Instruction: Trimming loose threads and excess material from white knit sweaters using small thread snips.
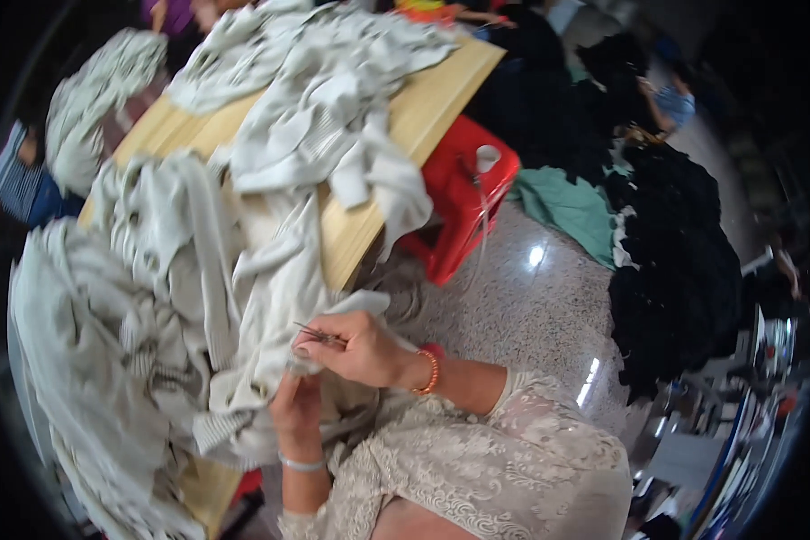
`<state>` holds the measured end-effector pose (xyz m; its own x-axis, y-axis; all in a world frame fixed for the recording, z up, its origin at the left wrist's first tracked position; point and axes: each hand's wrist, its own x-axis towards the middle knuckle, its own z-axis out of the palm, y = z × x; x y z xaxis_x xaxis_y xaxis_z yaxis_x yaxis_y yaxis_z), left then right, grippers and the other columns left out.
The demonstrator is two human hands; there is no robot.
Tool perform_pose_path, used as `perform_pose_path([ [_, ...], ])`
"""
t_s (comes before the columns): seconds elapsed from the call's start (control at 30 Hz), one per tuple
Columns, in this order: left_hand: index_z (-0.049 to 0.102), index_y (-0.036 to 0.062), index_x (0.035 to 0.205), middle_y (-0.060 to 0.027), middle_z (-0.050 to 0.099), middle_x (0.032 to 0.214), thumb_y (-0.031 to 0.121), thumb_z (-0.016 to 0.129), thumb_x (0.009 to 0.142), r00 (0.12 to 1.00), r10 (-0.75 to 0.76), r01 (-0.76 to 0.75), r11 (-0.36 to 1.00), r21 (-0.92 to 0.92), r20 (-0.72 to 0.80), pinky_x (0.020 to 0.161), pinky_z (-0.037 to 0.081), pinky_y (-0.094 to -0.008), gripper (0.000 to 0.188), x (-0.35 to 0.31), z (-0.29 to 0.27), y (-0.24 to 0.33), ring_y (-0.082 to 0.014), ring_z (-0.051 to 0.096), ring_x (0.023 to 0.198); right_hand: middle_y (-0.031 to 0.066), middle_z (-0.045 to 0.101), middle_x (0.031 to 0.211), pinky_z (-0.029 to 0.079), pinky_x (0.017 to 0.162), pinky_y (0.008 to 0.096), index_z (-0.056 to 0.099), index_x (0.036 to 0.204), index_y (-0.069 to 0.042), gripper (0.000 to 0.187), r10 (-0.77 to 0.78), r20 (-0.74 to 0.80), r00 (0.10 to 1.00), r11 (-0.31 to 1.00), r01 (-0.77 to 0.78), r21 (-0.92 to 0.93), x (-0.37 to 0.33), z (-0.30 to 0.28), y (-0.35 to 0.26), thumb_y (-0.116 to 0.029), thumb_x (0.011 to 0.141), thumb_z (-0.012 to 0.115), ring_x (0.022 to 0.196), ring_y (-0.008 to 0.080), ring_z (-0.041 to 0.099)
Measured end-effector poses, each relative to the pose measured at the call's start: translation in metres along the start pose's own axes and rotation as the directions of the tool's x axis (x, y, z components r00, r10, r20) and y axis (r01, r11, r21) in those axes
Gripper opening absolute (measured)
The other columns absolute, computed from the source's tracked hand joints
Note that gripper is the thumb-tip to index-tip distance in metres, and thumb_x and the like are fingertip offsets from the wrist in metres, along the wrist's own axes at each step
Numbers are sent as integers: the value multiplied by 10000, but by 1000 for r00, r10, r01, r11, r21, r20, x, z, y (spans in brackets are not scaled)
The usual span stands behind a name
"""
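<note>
Wooden table (454,85): bare strip along right edge, open floor (540,315) to its right. White sweater (265,333) lies at near end, among other sweaters (175,211). Right hand (366,349) grips small scissors (319,335); left hand (297,403) pinches the sweater just nearer, fingers narrow.

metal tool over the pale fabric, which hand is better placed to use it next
Likely the right hand: it holds the metal tool, while the left hand is against the pale fabric.

The right hand (358,349) (curled in) is close beside the left hand (297,405).
</note>
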<state>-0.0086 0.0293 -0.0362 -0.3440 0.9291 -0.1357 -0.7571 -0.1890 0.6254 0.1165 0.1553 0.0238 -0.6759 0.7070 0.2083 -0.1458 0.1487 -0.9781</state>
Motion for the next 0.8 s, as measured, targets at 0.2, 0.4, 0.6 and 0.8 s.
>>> perform_pose_path([
  [0.2,515,-12,1279,-144,593,1248,175,550,901,991,76,-69,996,-60,114,973,430,-409,423,-3,4,19,-263,564,1123,50,611,1009,469,633,227,624,1088,-58,358,-389,-46,920,916,382,-120,-7,-22,-10,-166,783,776,762,112,608],
  [0.4,528,-30,1247,-154,622,1182,180,535,929,971,212,-197,971,-135,113,940,428,-372,381,-6,9,31,-243,582,1023,64,642,980,547,650,341,625,1140,-85,434,-380,-45,924,767,287,-574,-25,-14,42,-117,720,729,837,270,668],
  [0.6,559,4,1238,-167,543,1330,224,513,969,958,280,-269,951,-151,58,1082,343,-484,351,-15,-5,59,-294,480,1251,136,662,1007,560,703,383,675,1035,-78,478,-532,-82,843,721,400,-566,-7,-22,17,49,589,561,845,327,670],
  [0.8,397,22,1364,-193,516,1308,461,540,944,973,-120,121,993,5,196,1010,442,-465,625,-10,39,-2,-324,543,1179,77,647,946,530,626,345,682,999,-89,414,-623,-50,780,661,492,-567,14,-42,-4,16,600,648,754,268,656],
])
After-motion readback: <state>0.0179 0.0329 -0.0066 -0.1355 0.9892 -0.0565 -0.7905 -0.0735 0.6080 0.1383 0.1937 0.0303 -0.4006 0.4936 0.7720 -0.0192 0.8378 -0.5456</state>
